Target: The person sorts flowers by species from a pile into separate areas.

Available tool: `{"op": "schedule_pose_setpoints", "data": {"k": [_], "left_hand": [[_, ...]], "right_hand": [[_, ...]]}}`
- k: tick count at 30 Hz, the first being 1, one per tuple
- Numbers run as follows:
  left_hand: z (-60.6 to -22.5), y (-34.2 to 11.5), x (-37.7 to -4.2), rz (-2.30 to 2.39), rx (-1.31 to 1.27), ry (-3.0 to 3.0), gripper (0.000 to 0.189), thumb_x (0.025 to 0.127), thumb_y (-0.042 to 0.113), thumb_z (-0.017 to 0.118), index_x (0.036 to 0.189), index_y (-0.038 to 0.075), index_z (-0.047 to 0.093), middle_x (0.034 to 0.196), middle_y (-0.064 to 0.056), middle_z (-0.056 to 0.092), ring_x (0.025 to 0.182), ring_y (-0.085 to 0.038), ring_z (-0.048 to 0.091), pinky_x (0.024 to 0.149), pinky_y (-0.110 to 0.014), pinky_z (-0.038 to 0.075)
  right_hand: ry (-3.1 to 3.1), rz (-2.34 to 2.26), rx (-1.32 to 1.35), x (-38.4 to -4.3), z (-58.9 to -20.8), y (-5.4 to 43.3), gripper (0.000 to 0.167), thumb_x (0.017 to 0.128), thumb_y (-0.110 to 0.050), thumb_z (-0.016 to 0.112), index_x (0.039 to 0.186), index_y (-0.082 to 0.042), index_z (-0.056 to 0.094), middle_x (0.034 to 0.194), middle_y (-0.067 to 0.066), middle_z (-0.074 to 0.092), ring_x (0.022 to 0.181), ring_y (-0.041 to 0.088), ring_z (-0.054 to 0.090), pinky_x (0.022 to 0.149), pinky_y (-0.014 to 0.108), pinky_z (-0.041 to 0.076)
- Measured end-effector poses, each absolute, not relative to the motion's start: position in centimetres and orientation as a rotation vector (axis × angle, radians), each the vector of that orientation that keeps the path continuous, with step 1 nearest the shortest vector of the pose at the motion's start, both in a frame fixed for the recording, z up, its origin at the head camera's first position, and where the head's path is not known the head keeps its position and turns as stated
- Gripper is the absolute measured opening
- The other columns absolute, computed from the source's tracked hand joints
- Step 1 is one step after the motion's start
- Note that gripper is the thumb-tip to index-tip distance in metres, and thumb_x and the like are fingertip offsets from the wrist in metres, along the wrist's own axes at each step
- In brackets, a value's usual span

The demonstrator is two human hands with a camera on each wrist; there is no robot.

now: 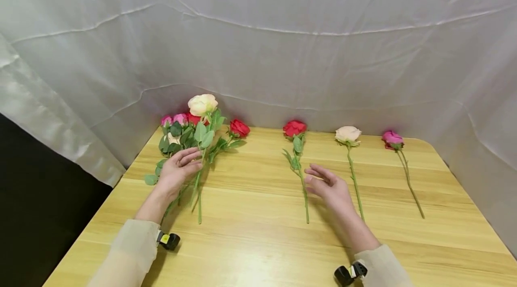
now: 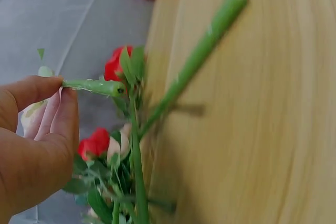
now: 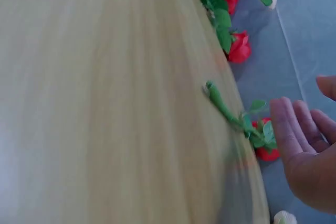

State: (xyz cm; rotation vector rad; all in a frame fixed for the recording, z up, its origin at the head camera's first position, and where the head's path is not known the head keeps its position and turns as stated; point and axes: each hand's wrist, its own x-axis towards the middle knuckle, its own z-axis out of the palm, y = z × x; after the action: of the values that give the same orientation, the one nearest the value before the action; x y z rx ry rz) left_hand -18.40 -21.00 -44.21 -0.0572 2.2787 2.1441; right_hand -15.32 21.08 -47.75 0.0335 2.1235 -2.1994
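At the left of the head view my left hand (image 1: pixel 181 172) pinches the green stem (image 2: pixel 94 86) of a cream rose (image 1: pixel 203 104) between thumb and fingertips, holding it up above the table. Under and behind it lies a bunch of pink and red roses (image 1: pixel 180 119) with green leaves, partly hidden by the hand and the cream rose. One red rose (image 1: pixel 239 129) points out to the right of that bunch. My right hand (image 1: pixel 331 188) hovers with relaxed fingers and nothing in them, just right of a single red rose (image 1: pixel 295 129) lying on the table.
Farther right on the wooden table (image 1: pixel 258 251) lie a pale pink rose (image 1: pixel 348 135) and a magenta rose (image 1: pixel 393 139), stems toward me. A grey cloth (image 1: pixel 258 62) hangs along the table's back edge and right side.
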Motion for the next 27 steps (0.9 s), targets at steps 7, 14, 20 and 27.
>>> {"op": "schedule_pose_setpoints", "data": {"k": [7, 14, 20, 27], "left_hand": [[-43.8, -18.4, -18.5, 2.262, -0.066, 2.196, 0.061, 0.097, -0.004, 0.068, 0.153, 0.000, 0.044, 0.149, -0.013, 0.058, 0.112, -0.005, 0.067, 0.098, -0.020, 0.056], [-43.9, -15.2, -18.8, 2.343, -0.035, 2.124, 0.060, 0.096, -0.010, 0.066, 0.151, -0.001, 0.046, 0.152, -0.019, 0.054, 0.120, -0.017, 0.066, 0.100, -0.023, 0.056], [-44.0, -12.4, -18.8, 2.362, -0.010, 2.061, 0.060, 0.094, -0.011, 0.068, 0.149, 0.000, 0.049, 0.149, -0.019, 0.056, 0.129, -0.032, 0.062, 0.098, -0.025, 0.057], [-43.9, -9.2, -18.8, 2.393, 0.040, 2.004, 0.058, 0.091, -0.011, 0.071, 0.145, 0.002, 0.054, 0.144, -0.018, 0.061, 0.119, -0.023, 0.067, 0.097, -0.027, 0.059]], "right_hand": [[2.017, -2.394, -0.086, -15.5, -46.7, 19.1, 0.054, 0.100, -0.009, 0.071, 0.149, 0.000, 0.051, 0.145, 0.025, 0.057, 0.111, 0.018, 0.071, 0.101, 0.045, 0.057], [1.966, -2.428, -0.133, -15.6, -46.4, 16.8, 0.049, 0.100, -0.001, 0.067, 0.147, 0.002, 0.052, 0.143, 0.025, 0.059, 0.107, 0.016, 0.072, 0.096, 0.039, 0.061], [1.927, -2.438, -0.168, -15.5, -46.6, 15.1, 0.048, 0.099, 0.002, 0.066, 0.146, 0.003, 0.054, 0.140, 0.026, 0.061, 0.105, 0.018, 0.073, 0.095, 0.042, 0.061], [1.882, -2.438, -0.163, -15.3, -46.9, 13.5, 0.046, 0.099, 0.004, 0.065, 0.144, 0.001, 0.057, 0.137, 0.025, 0.063, 0.104, 0.020, 0.073, 0.093, 0.045, 0.062]]}}
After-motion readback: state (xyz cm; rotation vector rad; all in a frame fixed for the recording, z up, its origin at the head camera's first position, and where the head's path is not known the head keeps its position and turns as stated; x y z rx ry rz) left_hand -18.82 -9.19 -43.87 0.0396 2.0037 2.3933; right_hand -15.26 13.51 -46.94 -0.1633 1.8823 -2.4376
